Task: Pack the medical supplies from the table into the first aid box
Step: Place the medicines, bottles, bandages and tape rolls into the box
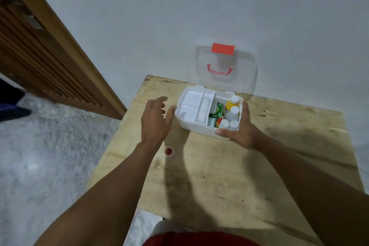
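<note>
The white first aid box (199,129) stands at the far side of the wooden table (229,175), against the wall. Its clear lid (245,66) with a red latch and red handle stands open. A white tray insert (192,106) covers the box's left half. The right half holds several white-capped bottles (232,113), one of them yellow, and a green carton (218,109). My right hand (240,128) grips the box's right front corner, thumb on the front wall. My left hand (156,120) hovers beside the box's left end with its fingers spread, holding nothing.
A small red spot (169,151) marks the table near my left wrist. A wooden slatted door (40,50) stands at the left over a grey mottled floor (40,156). A white wall rises behind the table.
</note>
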Demonstrator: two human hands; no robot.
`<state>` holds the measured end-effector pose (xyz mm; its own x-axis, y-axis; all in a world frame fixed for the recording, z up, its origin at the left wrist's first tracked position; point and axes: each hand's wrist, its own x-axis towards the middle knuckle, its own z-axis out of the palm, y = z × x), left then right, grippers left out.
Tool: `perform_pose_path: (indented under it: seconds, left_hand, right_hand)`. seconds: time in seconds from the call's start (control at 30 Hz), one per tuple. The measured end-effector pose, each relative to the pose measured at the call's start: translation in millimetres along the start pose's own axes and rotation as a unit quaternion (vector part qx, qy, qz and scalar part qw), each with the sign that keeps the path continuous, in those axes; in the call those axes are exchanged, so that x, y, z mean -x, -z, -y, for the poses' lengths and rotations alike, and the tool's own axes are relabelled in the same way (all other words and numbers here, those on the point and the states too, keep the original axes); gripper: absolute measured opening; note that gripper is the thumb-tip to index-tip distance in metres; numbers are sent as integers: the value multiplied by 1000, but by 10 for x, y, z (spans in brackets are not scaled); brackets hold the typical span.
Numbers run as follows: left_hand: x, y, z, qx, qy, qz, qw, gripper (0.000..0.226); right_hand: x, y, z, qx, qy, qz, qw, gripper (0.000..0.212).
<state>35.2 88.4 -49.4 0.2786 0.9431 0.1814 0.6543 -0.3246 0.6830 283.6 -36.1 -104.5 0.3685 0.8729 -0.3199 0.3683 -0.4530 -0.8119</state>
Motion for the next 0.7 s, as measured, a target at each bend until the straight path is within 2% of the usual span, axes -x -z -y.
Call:
perform_pose_path:
  seconds: [0.23,0.4,0.53,0.6,0.7]
  left_hand:
    - [788,73,602,-78,112,-36,990,34]
    - [1193,-314,574,-41,144,-43,988,68]
    - [1134,-670,502,-15,140,-39,989,87]
    - [1073,-792,506,-19,137,-25,990,93]
    - [958,-898,517,-20,129,-5,991,89]
  right_hand:
    - [-32,-11,-43,10,8,-7,1000,146]
    - [-33,-10,-32,6,16,-2,1000,145]
    - [-35,11,-5,22,4,3,1000,151]
    - [-49,28,-13,25,7,2,1000,150]
    - [-57,46,-16,27,17,16,999,146]
